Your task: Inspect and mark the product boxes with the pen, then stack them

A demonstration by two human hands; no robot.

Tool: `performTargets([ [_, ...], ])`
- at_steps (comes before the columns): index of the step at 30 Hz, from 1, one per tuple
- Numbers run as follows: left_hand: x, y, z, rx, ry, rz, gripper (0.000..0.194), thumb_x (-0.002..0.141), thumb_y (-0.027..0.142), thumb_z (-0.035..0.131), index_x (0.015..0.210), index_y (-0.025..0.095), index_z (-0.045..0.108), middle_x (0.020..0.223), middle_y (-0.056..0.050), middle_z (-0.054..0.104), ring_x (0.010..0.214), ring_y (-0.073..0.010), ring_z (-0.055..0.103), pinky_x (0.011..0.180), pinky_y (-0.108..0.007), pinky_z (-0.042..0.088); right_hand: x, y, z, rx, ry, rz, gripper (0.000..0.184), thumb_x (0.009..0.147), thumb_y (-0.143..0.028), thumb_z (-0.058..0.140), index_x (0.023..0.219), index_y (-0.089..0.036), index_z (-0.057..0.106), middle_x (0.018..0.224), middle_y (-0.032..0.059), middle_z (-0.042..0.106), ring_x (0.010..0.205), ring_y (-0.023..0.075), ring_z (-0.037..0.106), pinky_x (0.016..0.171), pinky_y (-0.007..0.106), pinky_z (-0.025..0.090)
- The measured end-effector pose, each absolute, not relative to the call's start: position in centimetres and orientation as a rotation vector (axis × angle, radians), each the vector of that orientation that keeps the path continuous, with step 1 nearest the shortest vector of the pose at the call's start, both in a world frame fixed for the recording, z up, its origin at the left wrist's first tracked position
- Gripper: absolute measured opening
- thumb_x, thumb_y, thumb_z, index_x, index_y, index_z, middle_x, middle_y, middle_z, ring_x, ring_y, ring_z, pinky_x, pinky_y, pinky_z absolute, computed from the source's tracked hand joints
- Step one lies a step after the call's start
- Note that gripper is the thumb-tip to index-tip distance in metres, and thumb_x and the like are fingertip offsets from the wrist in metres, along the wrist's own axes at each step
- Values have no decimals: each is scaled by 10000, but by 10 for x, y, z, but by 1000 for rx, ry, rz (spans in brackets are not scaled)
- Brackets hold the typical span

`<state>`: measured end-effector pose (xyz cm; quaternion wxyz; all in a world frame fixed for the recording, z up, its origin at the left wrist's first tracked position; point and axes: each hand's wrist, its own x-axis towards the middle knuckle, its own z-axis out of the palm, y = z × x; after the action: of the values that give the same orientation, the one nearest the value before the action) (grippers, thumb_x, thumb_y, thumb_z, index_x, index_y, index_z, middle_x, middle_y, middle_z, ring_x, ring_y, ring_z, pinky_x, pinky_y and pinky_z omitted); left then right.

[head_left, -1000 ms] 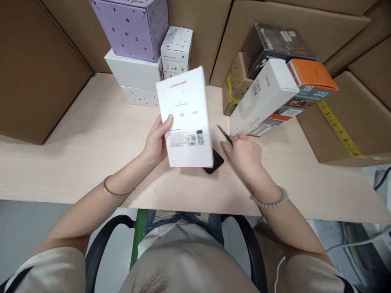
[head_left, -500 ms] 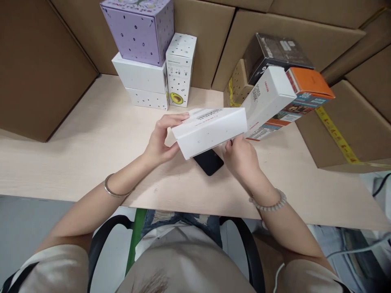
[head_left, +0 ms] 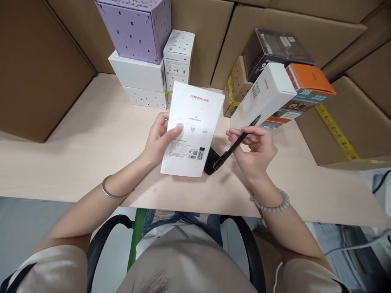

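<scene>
My left hand point(head_left: 160, 138) grips a white power bank box point(head_left: 195, 112) by its left side, the thumb lying on the printed face. That face is turned up toward me and carries red lettering at the top and small labels lower down. In my right hand point(head_left: 255, 152) is a black pen point(head_left: 233, 147), pinched between thumb and fingers and slanting from lower left to upper right. Beneath the box's right edge lies a black phone point(head_left: 210, 165), partly covered by the box and the pen.
A purple box point(head_left: 134, 34) rests on a white box point(head_left: 137, 75) at the back left, beside a tall dotted box point(head_left: 179, 55). Toward the back right stand another white power bank box point(head_left: 264, 91), an orange box point(head_left: 311, 79) and a black box point(head_left: 279, 49). Cardboard cartons point(head_left: 351, 130) border the table.
My left hand has turned the white box so its labelled face shows. My right hand has drawn away from the box to the right, and the pen in it is now plainly visible.
</scene>
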<state>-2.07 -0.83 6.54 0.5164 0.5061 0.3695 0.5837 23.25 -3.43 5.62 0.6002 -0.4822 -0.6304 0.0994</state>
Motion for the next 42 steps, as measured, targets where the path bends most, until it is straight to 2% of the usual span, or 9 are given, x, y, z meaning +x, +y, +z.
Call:
performTargets([
  [2,-15,-14,68,1126,868,1326,479,845,581,891,1070,257,620,1019,-60,769,872,-253,731,733,-372,552,232,-34,56,-1172,-1414,219,409,906,-628,784,967,-303,544,661,-47,702,580,204,766,541,330,605],
  [4,-11,-19,64,1093,856,1253,481,847,559,896,1072,255,600,987,-49,767,837,-236,723,701,-353,540,232,-34,56,-1192,-1383,283,515,914,-789,689,880,-320,481,505,-98,548,369,153,576,390,297,444],
  [6,-8,-23,58,1100,853,1188,480,867,557,883,1077,257,573,988,-39,763,848,-225,721,690,-337,540,230,-37,57,-1129,-1352,410,565,919,-872,595,885,-316,499,487,-90,567,306,131,478,338,287,358],
  [10,-4,-31,48,1156,885,1136,488,899,575,859,1063,252,532,1021,-26,720,917,-206,702,721,-322,554,224,-47,56,-878,-1366,680,524,933,-808,654,980,-286,653,724,6,804,487,189,713,427,310,549],
  [13,-1,-34,45,1177,873,1127,492,915,582,846,1076,250,521,1043,-25,706,915,-193,691,714,-314,555,220,-57,60,-959,-1465,764,364,884,-594,856,882,-262,706,770,11,821,644,204,792,583,327,641],
  [16,1,-36,46,1183,806,1087,498,947,581,815,1138,263,483,1064,-36,752,864,-190,706,668,-311,559,217,-63,69,-1115,-1488,845,274,833,-406,928,798,-248,707,727,-11,782,650,171,761,622,299,621],
  [22,2,-42,53,1276,811,1135,518,946,565,825,1199,264,489,1089,-46,760,876,-187,714,673,-296,548,216,-58,78,-1032,-1433,927,203,789,-306,930,750,-239,743,659,-32,749,549,137,690,537,262,582],
  [30,5,-44,52,1255,793,1154,515,939,555,838,1182,266,487,1091,-48,758,909,-202,724,707,-307,556,209,-55,80,-1138,-1395,950,189,802,-309,878,695,-247,736,538,-61,672,448,117,610,444,240,517],
  [42,4,-46,52,1308,827,1166,516,948,557,823,1207,267,484,1219,-81,730,1068,-240,714,821,-352,589,206,-58,83,-1196,-1422,874,187,809,-288,865,683,-241,735,547,-53,666,479,118,601,477,252,495],
])
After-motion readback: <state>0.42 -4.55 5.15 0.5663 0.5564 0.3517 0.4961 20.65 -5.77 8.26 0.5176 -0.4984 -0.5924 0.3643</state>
